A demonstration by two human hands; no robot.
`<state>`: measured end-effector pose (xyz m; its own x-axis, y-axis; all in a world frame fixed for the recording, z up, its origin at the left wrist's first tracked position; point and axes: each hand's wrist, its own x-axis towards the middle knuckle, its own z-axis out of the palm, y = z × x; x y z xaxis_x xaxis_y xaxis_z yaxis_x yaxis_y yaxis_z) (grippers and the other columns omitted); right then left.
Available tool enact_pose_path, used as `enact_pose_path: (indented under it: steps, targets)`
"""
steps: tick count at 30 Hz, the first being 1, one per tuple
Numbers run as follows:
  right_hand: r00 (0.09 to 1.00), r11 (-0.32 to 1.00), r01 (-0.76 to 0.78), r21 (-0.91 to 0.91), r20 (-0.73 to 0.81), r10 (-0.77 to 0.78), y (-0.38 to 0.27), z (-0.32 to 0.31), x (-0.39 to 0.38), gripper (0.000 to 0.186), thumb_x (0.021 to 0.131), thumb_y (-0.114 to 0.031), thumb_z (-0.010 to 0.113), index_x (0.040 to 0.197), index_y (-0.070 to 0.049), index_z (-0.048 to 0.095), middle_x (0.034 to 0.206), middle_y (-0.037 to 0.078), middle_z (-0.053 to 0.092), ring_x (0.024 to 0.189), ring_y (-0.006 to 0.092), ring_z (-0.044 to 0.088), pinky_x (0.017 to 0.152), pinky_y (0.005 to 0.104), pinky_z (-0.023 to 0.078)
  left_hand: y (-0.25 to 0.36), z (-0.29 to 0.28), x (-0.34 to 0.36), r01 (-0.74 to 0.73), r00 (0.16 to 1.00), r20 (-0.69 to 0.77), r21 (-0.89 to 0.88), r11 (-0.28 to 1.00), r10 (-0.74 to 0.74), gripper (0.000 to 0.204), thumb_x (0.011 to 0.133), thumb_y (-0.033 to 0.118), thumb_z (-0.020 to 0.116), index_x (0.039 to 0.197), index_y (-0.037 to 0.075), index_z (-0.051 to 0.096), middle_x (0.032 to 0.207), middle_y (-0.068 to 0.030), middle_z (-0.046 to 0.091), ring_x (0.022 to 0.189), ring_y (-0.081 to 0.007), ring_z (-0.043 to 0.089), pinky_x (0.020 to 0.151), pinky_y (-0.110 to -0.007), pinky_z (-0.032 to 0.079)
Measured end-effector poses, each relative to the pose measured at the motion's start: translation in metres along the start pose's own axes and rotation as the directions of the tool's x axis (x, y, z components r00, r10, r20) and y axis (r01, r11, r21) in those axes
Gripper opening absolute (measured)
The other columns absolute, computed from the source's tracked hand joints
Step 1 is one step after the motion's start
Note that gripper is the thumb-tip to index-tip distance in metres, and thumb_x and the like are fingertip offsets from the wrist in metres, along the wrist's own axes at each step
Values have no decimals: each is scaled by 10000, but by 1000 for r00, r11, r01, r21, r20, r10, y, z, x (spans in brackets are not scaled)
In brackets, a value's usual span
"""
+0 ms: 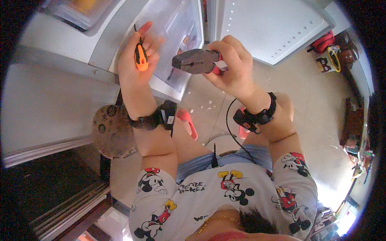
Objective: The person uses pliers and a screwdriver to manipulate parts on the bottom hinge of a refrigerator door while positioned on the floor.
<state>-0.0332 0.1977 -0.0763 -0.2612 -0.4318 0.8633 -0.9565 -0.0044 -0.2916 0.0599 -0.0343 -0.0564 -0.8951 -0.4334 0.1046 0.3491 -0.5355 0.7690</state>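
Observation:
My left hand (pixel 136 66) is raised beside an open fridge compartment. Across its palm lies a small orange-and-black handled tool (pixel 141 58) with a thin dark shaft, which looks like a screwdriver. The fingers curl loosely around it and are slightly blurred. To the right, my right hand (pixel 233 66) grips combination pliers (pixel 195 61) by their red handles. The dark, worn jaws look closed and point left towards my left hand, without touching it. Most of the handles are hidden in the fist.
A white fridge door (pixel 273 30) stands open at the upper right, and a clear plastic drawer front (pixel 175 66) shows inside the compartment. White bits lie scattered on the tiled floor (pixel 205 96). A round brown stool (pixel 113 131) is at my left; a bucket (pixel 327 64) stands far right.

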Motion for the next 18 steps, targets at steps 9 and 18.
enact_pose_path:
  steps: [9, 18]
  targets:
    - [998, 990, -56, 131, -35, 61, 6, -3, 10, 574, 664, -319, 877, 1118, -73, 626, 856, 107, 584, 755, 339, 622, 641, 428, 509, 29, 3, -17, 89, 995, 8, 248, 965, -94, 423, 1075, 302, 513, 1350, -15, 566, 777, 16, 462, 688, -83, 449, 529, -225, 326]
    - [955, 964, -251, 85, -139, 261, 30, 9, -6, 474, 778, -184, 872, 1117, -17, 587, 723, -14, 554, 596, 82, 446, 526, 235, 387, 3, 14, -18, 134, 989, -122, 498, 857, -84, 333, 1073, 307, 508, 1221, 32, 621, 752, 18, 464, 637, -93, 444, 528, -247, 320]
